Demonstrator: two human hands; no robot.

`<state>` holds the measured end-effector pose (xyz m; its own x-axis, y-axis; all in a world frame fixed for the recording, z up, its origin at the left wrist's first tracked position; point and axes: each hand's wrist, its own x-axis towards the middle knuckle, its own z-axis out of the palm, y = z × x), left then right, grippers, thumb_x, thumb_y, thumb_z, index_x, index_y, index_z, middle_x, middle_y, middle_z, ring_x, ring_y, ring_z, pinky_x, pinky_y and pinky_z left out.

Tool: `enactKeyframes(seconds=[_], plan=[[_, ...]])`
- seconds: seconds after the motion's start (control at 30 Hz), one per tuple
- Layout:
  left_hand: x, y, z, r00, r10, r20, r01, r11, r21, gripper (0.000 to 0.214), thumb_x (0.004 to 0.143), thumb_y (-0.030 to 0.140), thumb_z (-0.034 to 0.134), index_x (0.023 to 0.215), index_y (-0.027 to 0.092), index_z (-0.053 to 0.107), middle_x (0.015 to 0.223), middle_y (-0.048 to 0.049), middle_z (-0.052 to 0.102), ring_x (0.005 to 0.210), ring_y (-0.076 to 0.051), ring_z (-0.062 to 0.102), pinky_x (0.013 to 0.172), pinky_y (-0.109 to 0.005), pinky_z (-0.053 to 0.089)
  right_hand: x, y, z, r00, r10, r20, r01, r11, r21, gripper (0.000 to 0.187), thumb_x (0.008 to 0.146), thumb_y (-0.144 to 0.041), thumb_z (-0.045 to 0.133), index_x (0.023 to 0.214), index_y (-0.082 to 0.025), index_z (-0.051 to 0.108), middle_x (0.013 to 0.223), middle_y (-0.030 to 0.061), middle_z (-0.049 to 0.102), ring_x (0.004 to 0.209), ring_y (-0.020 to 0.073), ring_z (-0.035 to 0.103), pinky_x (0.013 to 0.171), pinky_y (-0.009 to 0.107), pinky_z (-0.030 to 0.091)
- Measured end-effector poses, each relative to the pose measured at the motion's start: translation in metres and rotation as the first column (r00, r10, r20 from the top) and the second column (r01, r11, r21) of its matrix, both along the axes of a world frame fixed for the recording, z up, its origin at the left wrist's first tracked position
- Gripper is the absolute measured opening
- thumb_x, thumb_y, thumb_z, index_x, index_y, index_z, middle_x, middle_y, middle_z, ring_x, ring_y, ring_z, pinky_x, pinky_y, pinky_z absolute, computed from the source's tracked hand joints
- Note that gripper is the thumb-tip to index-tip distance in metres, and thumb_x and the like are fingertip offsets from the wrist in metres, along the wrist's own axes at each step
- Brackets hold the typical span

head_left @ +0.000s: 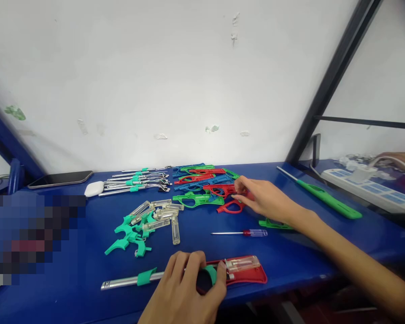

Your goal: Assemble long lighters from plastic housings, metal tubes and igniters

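- White wall (189, 81) stands behind a blue tabletop (81, 270), where like parts lie grouped by kind, probably to make each quick to find.
- Near edge, middle: the left hand (184, 285) curls fingers and thumb over an open red casing (261, 275), apparently steadying the loose parts set in it. A clear tank (244, 263) lies in the casing's right end; a metal rod (117, 282) sticks out left, where its length has room.
- Farther right, the right hand (244, 190) has thumb and fingers bent around a red shell half (227, 209) beside the shell pile (198, 199); whether they pinch it, I cannot tell.
- Left of that pile lie spare rods (116, 192), with clear tanks (176, 231) and teal pieces (121, 243) nearer, likely within the left hand's reach.
- Between the hands, a screwdriver (256, 232) lies crosswise, seemingly handy; a green lighter (327, 198) lies apart, far right.
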<state>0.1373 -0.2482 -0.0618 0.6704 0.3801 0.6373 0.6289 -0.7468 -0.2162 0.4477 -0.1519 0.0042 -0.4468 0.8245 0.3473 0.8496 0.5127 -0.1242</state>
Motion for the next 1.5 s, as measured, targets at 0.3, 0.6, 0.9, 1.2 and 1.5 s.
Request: enactKeyframes(seconds=[0.3,0.6,0.9,1.2,1.5], plan=[[0.002,0.000,0.005,1.000,-0.011,0.027,0.011,1.000,-0.001,0.047,0.085,0.005,0.059,0.126,0.026,0.067,0.098,-0.0077,0.062,0.082,-0.024,0.059,0.069,-0.034,0.057,0.033,0.003,0.007,0.995,0.070,-0.064,-0.087,0.941,-0.327,0.050,0.097,-0.066,0.066,0.127,-0.027,0.076,0.129,0.0110,0.075,0.123,0.0343,0.065,0.107,0.051,0.049],[-0.003,-0.001,0.010,0.989,-0.046,0.139,0.060,0.993,-0.102,0.030,0.114,0.029,0.044,0.136,0.022,0.063,0.099,-0.0058,0.071,0.084,-0.021,0.070,0.075,-0.033,0.058,0.037,0.007,0.011,0.986,0.012,-0.164,-0.085,0.891,-0.446,0.055,0.081,-0.072,0.080,0.114,-0.028,0.077,0.126,0.0089,0.072,0.117,0.0324,0.067,0.103,0.047,0.050],[-0.012,-0.003,0.005,0.989,0.002,0.150,0.030,0.976,-0.215,0.038,0.111,0.037,0.054,0.146,0.022,0.055,0.110,-0.0057,0.075,0.096,-0.022,0.073,0.084,-0.033,0.064,0.034,0.005,0.012,0.978,0.000,-0.211,-0.087,0.910,-0.406,0.046,0.087,-0.068,0.076,0.108,-0.026,0.077,0.113,0.0057,0.077,0.103,0.0278,0.070,0.091,0.042,0.054],[-0.014,-0.006,0.010,0.962,-0.002,0.273,0.081,0.957,-0.280,0.043,0.102,0.015,0.054,0.143,0.024,0.055,0.118,-0.0052,0.075,0.103,-0.020,0.074,0.093,-0.033,0.064,0.017,-0.045,0.034,0.970,-0.051,-0.236,-0.002,0.975,-0.221,0.038,0.095,-0.063,0.072,0.115,-0.030,0.079,0.114,0.0025,0.082,0.100,0.0252,0.075,0.088,0.037,0.056],[-0.035,0.001,0.030,0.958,0.068,0.279,0.000,0.972,-0.236,0.044,0.108,0.019,0.051,0.151,0.026,0.056,0.134,-0.0074,0.072,0.125,-0.021,0.069,0.105,-0.031,0.059,-0.045,-0.117,0.010,0.981,0.120,-0.151,-0.106,0.989,0.099,0.037,0.105,-0.060,0.059,0.113,-0.031,0.079,0.100,0.0034,0.084,0.087,0.0221,0.081,0.076,0.031,0.064]])
